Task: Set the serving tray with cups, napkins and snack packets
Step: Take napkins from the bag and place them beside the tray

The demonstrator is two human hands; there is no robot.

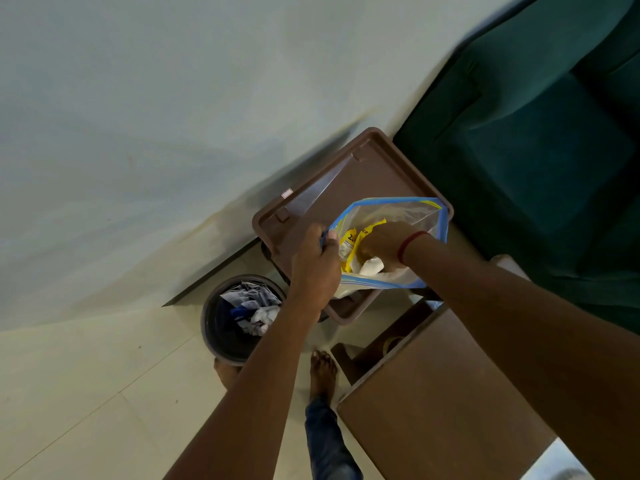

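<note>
A clear bag (388, 237) is held over the brown tray (374, 168), its mouth pinched open at the near edge by the left hand (313, 261), apparently so the right hand (384, 242) can reach inside. The right hand is sunk among yellow packets (349, 244) and white napkins (372, 266); whether its fingers have closed on anything cannot be told. The tray appears bare of cups. A bin (239, 320) stands just beside it.

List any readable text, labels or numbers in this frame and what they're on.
"Z": only the first large dark character on the yellow snack packet inside the clear blue-edged zip bag; the rest is hidden or blurred.
Small white label on that packet: too small to read.
Red-bordered white sticker on the brown plastic tray: unreadable.
</note>
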